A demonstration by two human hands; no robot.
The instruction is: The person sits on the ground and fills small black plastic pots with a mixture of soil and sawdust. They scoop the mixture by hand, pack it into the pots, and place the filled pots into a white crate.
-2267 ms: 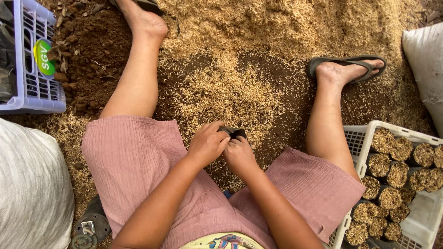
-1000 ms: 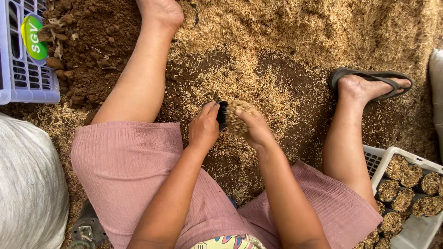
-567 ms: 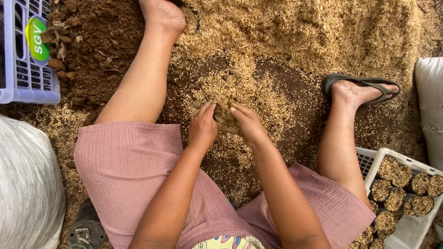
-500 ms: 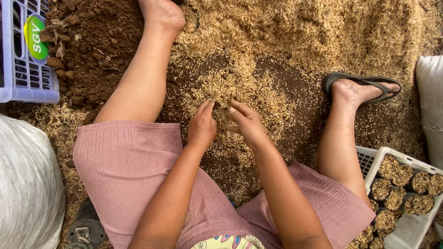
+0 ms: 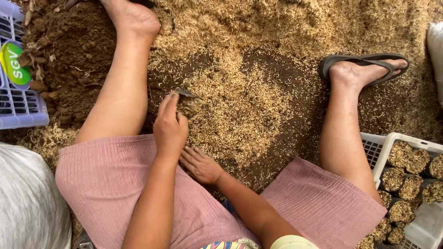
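The left hand point(image 5: 170, 127) pinches a small black bag point(image 5: 189, 103), stuffed with tan rice husk, its mouth tilted up and right, just above the husk pile point(image 5: 240, 115). The right hand point(image 5: 200, 165) lies spread, palm down, on the husk beside the pink shorts point(image 5: 106, 184).

We see one label: an oval green sticker with a yellow edge and white lettering point(image 5: 14, 63), stuck on the side wall of the lavender plastic lattice crate point(image 5: 20, 108) at the far left edge, partly cut off by the frame.

For packages, we count a grey-white woven sack point(image 5: 27, 198) bulging in the lower left corner, just beside the pink shorts, and a sliver of a second pale sack point(image 5: 436, 44) at the right edge. At lower right we find a white plastic lattice crate point(image 5: 385, 150) packed with small round filled pouches point(image 5: 406, 154) standing upright, side by side.
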